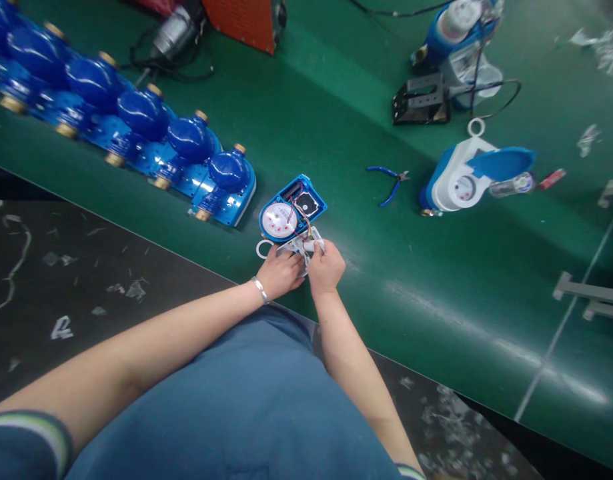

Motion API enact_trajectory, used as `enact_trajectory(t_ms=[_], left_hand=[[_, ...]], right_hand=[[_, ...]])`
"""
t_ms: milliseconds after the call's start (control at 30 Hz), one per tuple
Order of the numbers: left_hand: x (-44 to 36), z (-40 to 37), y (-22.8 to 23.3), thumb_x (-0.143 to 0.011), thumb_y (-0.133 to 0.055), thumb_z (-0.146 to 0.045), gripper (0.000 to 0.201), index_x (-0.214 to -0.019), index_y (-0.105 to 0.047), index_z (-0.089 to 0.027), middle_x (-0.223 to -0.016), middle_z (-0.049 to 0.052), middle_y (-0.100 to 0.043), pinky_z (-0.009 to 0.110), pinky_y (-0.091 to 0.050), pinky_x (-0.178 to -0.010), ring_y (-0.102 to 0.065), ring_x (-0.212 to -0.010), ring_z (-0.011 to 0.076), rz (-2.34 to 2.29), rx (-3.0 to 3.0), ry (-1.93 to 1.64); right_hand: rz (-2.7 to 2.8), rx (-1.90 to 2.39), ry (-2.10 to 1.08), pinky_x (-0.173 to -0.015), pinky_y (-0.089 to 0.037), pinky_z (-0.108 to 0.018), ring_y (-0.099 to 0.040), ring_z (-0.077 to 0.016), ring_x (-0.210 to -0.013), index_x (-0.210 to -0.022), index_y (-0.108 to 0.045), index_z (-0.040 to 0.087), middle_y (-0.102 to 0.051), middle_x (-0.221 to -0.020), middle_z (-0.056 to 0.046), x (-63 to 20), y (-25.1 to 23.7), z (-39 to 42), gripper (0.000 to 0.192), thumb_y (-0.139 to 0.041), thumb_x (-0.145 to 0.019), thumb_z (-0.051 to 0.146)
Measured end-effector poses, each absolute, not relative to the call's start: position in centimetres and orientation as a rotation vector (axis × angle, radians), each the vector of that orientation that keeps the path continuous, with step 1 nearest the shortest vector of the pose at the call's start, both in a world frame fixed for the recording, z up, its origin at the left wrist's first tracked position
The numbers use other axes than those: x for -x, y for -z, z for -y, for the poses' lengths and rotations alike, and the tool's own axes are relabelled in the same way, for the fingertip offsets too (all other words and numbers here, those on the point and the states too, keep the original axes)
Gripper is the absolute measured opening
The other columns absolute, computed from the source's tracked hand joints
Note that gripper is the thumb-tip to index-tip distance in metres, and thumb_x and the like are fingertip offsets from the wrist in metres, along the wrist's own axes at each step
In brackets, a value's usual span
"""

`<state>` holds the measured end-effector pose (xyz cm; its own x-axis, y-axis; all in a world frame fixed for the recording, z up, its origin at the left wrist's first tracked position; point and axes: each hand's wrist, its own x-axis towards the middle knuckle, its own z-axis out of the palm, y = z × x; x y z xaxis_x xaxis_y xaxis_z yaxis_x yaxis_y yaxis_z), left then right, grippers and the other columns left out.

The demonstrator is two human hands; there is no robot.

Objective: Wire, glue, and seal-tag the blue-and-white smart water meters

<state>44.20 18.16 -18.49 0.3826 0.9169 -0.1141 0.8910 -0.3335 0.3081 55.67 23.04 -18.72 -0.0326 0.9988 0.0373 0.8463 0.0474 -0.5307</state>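
Blue apron (256, 407) foreground; both hands, left (281, 272) and right (326, 268), fingers pinching a white cover (301, 248) beside its wired open meter (291, 212), steadying it on the counter (336, 133).

Open meter (291, 213) on table (336, 120) before both hands; row of meter bodies (136, 127) left, pliers (389, 183) and capped meter (466, 180) right.

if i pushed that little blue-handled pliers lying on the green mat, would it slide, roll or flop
The pliers would probably slide or pivot rather than roll: they lie flat with handles splayed. They look rigid, likely metal, so no flopping, though the handles may swing at the joint. The green mat looks smooth and slightly glossy, so drag is probably modest. They seem small and likely light.
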Motion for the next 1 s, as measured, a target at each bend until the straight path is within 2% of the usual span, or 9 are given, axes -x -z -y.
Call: enact_trajectory(t_ms=[167,433,767,1000], left_hand=[[-44.3,-18.2,18.5,-0.079,-0.046,-0.034,0.034,-0.104,-0.056,-0.014,-0.104,0.012,-0.059,0.049,-0.029,-0.086,-0.049,-0.095,0.0261,-1.588,-2.329,-0.115],[-44.1,-18.2,18.6,-0.079,-0.044,-0.034,0.035,-0.106,-0.055,-0.014,-0.106,0.013,-0.058,0.051,-0.028,-0.086,-0.048,-0.095,0.0273,-1.581,-2.306,-0.097],[-44.1,-18.1,18.6,-0.078,-0.047,-0.032,0.036,-0.108,-0.054,-0.013,-0.111,0.013,-0.057,0.051,-0.028,-0.089,-0.048,-0.098,0.0269,-1.595,-2.306,-0.114],[-44.0,-18.1,18.9,-0.076,-0.049,-0.032,0.037,-0.107,-0.054,-0.012,-0.110,0.014,-0.057,0.051,-0.028,-0.089,-0.049,-0.099,0.0274,-1.599,-2.319,-0.142]], right_hand=[[2.032,1.854,-0.519,-0.063,-0.037,-0.023,-0.056,-0.0143,-0.067,-0.081,-0.062,0.015,-0.064,-0.073,-0.005,-56.2,18.1,-23.1,0.021,-0.042,-0.083,0.023],[1.962,1.834,-0.568,-0.068,-0.037,-0.022,-0.057,-0.0145,-0.073,-0.084,-0.061,0.015,-0.065,-0.079,-0.005,-56.0,18.6,-23.2,0.022,-0.041,-0.083,0.024],[1.921,1.981,-0.669,-0.061,-0.034,-0.021,-0.055,-0.0132,-0.066,-0.078,-0.061,0.017,-0.064,-0.072,-0.002,-56.8,17.4,-23.8,0.020,-0.042,-0.083,0.025],[1.931,1.986,-0.648,-0.061,-0.034,-0.022,-0.055,-0.0139,-0.067,-0.079,-0.061,0.017,-0.065,-0.074,-0.003,-56.5,17.5,-24.1,0.019,-0.044,-0.082,0.025]])
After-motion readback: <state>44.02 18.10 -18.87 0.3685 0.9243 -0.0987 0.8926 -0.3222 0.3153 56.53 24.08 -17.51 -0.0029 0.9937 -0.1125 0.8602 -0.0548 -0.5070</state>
